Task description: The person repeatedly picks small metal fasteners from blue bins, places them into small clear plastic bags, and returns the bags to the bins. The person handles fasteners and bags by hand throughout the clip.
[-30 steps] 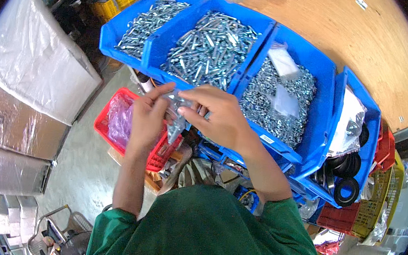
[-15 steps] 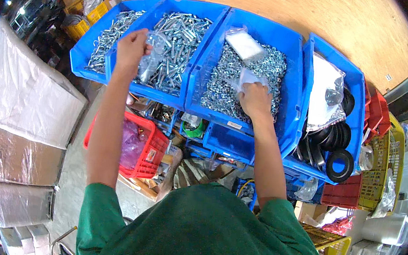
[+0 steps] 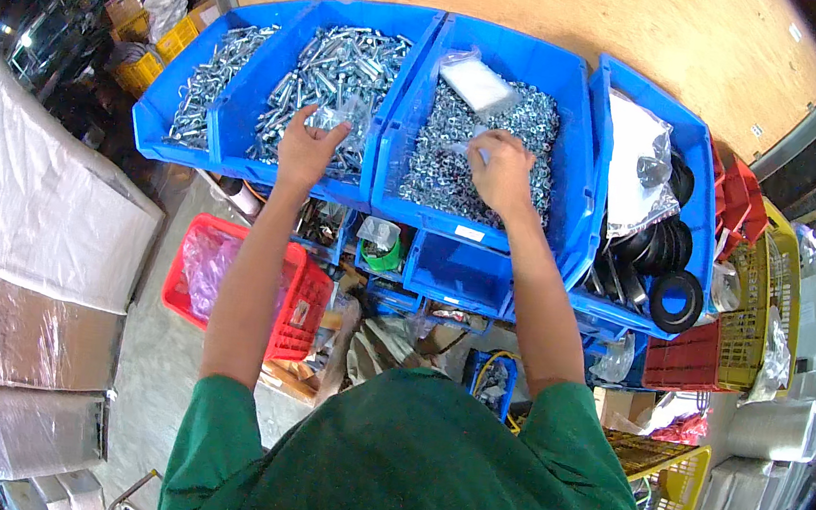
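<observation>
My left hand [image 3: 307,150] is over the front of a blue bin [image 3: 286,181] filled with silvery bolts [image 3: 334,65]. Between its thumb and fingers is a clear plastic bag [image 3: 347,115]; the contents cannot be made out. To the right, my right hand [image 3: 502,172] hovers over a blue bin [image 3: 447,221] of small metal nuts [image 3: 437,178]. Its fingers are pinched on a piece of clear plastic bag [image 3: 460,147], mostly hidden by the hand. A packet of white plastic bags [image 3: 478,84] lies on the nuts just beyond.
A further blue bin of bolts [image 3: 208,81] is at far left. On the right, another blue bin holds black rings [image 3: 676,301] and a white bag [image 3: 638,150]. Behind stands a wooden board [image 3: 537,3]. Below are a red basket [image 3: 306,309] and a green container [image 3: 382,259].
My left hand has moved right and nearer with the clear bag. My right hand has shifted slightly left and up, and less of its bag shows.
</observation>
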A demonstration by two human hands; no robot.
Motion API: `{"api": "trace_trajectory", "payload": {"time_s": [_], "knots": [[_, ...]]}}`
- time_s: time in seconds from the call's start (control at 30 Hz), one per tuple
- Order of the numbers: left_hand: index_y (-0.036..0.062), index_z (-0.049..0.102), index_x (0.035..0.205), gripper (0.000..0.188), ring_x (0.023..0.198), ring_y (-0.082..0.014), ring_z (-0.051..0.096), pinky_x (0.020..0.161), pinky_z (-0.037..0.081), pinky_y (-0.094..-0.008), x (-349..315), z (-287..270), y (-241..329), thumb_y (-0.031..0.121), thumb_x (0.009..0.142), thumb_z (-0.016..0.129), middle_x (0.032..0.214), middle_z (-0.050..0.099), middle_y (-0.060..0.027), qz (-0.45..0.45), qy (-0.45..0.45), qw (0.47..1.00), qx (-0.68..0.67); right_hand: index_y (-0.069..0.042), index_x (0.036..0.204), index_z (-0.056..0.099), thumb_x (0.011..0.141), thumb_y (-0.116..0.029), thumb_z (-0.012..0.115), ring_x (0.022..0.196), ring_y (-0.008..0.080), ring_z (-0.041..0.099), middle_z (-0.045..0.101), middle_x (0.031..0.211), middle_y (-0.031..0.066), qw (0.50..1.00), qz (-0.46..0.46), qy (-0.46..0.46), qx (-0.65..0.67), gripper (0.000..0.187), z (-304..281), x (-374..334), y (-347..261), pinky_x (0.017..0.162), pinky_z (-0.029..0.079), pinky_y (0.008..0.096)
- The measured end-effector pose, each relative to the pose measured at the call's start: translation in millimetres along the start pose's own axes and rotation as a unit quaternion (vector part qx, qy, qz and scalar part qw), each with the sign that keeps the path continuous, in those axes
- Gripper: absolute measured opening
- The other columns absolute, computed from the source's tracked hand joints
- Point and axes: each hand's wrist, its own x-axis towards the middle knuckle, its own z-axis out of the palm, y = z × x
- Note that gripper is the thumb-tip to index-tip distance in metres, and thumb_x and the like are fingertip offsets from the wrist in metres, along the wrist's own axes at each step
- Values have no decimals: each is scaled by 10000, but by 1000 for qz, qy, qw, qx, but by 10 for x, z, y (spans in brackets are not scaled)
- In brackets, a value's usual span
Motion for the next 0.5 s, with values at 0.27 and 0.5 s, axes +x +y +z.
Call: {"api": "trace_trajectory", "payload": {"time_s": [0.27, 0.5], "knots": [[-7, 698, 1082, 242, 649, -83, 548, 601, 453, -258, -581, -31, 348, 162, 908, 702, 708, 613, -26, 91, 36, 987, -130, 46, 963, 694, 958, -104, 624, 776, 123, 627, 707, 858, 66, 922, 170, 26, 345, 165, -287, 21, 36, 727, 497, 281], [-13, 699, 1062, 229, 651, -104, 566, 602, 471, -280, -880, 152, 459, 156, 907, 693, 736, 637, -52, 121, -18, 983, -140, 33, 1038, 719, 913, -225, 700, 785, 164, 654, 724, 836, 122, 940, 92, -164, 285, 287, -557, 43, -108, 751, 524, 310]]}}
